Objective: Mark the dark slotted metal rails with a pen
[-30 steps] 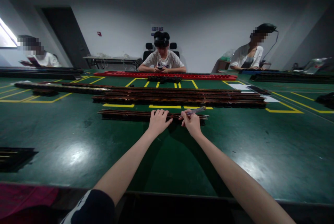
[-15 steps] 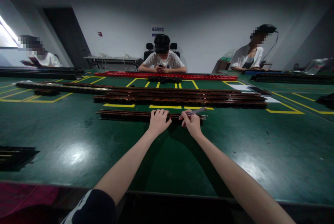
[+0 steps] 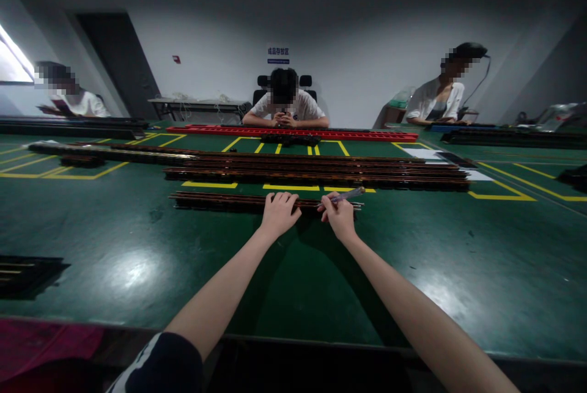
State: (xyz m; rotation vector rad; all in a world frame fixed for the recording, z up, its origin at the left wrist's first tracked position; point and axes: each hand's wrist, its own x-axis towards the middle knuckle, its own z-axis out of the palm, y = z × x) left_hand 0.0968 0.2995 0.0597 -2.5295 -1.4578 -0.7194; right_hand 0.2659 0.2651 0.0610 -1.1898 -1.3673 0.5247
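Note:
A short dark brown rail strip lies across the green table in front of me. My left hand rests on the strip with its fingers curled over the top edge. Just to the right, my right hand is closed on a thin pen-like tool, whose tip points at the strip near my fingers. Both forearms reach forward from the table's near edge.
Several long dark rails lie stacked just beyond the strip, over yellow floor-tape markings. A red rail lies farther back. Three other people sit at the far side. A dark tray sits at the left edge.

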